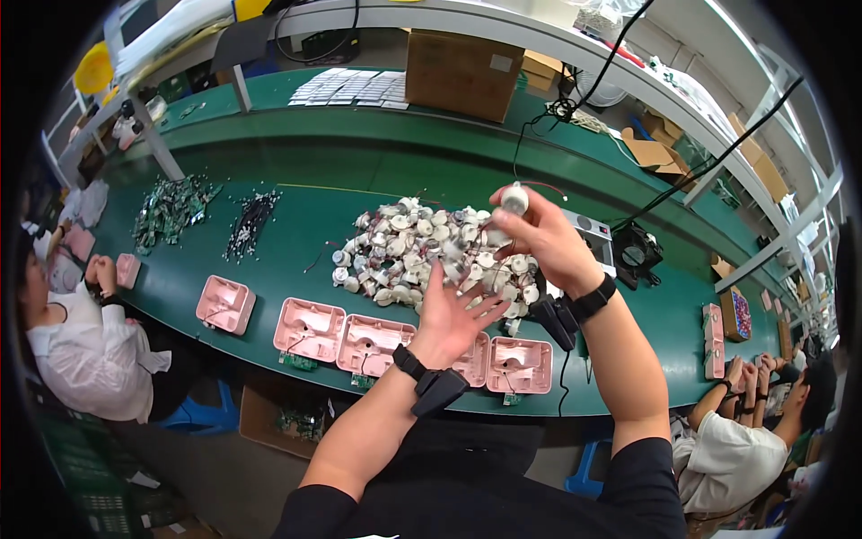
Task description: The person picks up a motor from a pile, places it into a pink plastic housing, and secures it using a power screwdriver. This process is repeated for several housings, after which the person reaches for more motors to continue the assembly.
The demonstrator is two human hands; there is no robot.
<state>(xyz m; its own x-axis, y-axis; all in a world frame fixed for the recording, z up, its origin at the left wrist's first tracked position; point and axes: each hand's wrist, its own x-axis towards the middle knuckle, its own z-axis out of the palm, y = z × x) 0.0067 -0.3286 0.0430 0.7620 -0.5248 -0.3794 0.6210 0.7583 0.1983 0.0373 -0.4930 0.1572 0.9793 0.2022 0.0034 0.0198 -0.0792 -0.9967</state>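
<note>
Above the right side of a heap of small white-and-silver motors point(395, 247), my right hand point(552, 242) pinches one motor point(514, 199) between thumb and fingers. A thin wire with a small plug trails from it. My left hand point(453, 319) is turned palm up at the heap's near edge, fingers spread and thumb raised. Blurred motors show just beyond its fingertips; whether they touch the hand I cannot tell. Close below lie open pink plastic housings point(308, 329) in a row along the table's near edge, partly covered by my left forearm. Small green circuit boards point(296, 361) hang at their near sides.
Farther left lie a pile of green circuit boards point(175, 211), a dark heap of small parts point(251, 225) and another pink housing point(224, 304). A grey box-shaped device point(593, 235) stands right of the heap, with cables overhead. Co-workers point(90, 350) sit at both sides.
</note>
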